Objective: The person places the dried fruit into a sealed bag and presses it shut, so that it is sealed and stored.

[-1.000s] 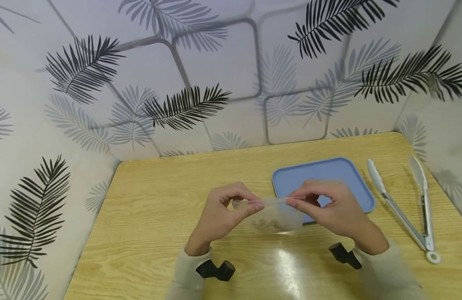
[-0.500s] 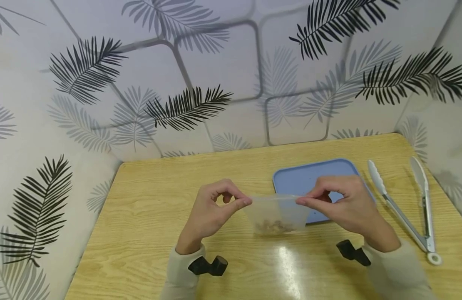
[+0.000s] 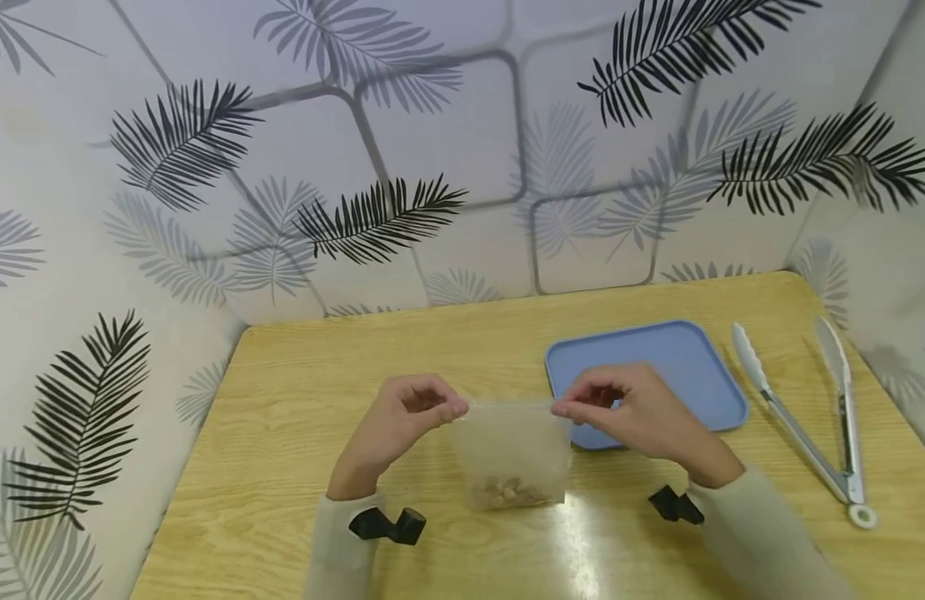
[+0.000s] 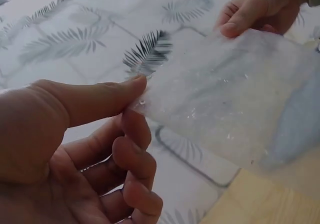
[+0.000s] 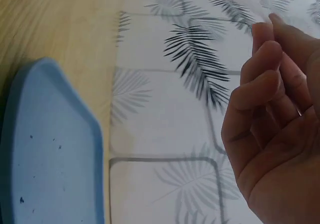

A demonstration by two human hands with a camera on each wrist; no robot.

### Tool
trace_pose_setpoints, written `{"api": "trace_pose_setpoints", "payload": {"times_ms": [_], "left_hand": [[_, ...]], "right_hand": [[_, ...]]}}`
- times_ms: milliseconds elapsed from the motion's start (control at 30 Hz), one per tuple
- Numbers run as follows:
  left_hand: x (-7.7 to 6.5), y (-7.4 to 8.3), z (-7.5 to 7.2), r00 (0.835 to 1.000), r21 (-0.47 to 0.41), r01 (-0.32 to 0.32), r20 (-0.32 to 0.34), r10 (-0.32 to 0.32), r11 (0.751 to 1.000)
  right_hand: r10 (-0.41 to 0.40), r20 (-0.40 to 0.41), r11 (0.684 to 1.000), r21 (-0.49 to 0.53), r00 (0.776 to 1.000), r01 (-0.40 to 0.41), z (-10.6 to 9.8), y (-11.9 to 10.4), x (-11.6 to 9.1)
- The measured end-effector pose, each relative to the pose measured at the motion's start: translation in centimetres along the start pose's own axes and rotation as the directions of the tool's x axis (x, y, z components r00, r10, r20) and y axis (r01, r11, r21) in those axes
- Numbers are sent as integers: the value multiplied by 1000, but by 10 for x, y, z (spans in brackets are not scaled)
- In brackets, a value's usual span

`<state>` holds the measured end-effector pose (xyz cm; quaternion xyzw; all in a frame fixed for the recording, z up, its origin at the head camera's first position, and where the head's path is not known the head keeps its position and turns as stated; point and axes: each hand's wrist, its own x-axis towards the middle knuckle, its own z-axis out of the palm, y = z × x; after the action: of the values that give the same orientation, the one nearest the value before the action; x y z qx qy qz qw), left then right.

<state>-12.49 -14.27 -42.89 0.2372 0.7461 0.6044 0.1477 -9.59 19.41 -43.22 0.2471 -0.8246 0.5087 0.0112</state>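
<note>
A translucent plastic bag (image 3: 513,446) hangs upright between my two hands, with several small brownish pieces (image 3: 507,489) gathered along its bottom. My left hand (image 3: 402,421) pinches the bag's top left corner between thumb and forefinger. The opposite top corner is pinched by my right hand (image 3: 627,412). In the left wrist view the bag (image 4: 215,99) stretches from the left thumb to the right hand (image 4: 265,9). The right wrist view shows the right hand (image 5: 280,119) with thumb and forefinger together; the bag is barely visible there.
Behind the right hand lies a blue tray (image 3: 680,367), with small dark specks on it in the right wrist view. Spread metal tongs (image 3: 815,442) lie at the right of the wooden table (image 3: 297,433). A leaf-patterned covering (image 3: 462,150) rises behind.
Both hands have moved left and slightly toward me with the bag. First pulled wider apart, they are now a little closer together, and more of the bag's front shows.
</note>
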Motion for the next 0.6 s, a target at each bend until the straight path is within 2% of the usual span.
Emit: {"api": "trace_pose_setpoints", "payload": {"times_ms": [100,200,367,600], "left_hand": [[9,-19,-5,990,26,116,-84,-113,993],[25,-39,-9,972,45,174,-168,-165,984],[48,-67,-10,949,107,188,-276,-152,976],[70,-93,-2,931,243,196,-351,-103,950]], "right_hand": [[63,14,993,-101,998,-61,8,14,18],[81,1,978,-192,997,-79,13,26,36],[134,1,938,-322,991,-127,21,45,60],[189,-3,877,-450,982,-170,31,64,73]]}}
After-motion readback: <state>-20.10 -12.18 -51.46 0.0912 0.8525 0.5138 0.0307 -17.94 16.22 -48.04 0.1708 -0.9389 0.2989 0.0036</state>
